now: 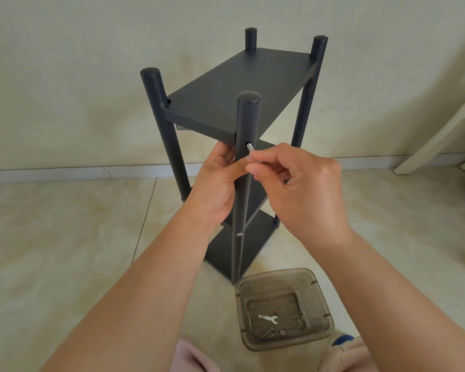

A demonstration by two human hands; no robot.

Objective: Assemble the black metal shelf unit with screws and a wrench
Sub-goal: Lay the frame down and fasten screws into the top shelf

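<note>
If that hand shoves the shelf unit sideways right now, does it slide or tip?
Probably tips: the shelf unit stands tall on a narrow base. It looks like thin metal, so likely light. The left hand gripping the near post should steady it.

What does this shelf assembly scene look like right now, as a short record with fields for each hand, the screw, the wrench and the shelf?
left hand: grips the near post just below the top shelf
right hand: pinches a screw, tip at the hole in the post
screw state: mostly outside the hole, not driven in
lower screw: already seated in the same post
wrench: lies unused in the plastic tub on the floor
loose hardware: nuts and screws in the tub
shelf unit: upright on the floor
</note>
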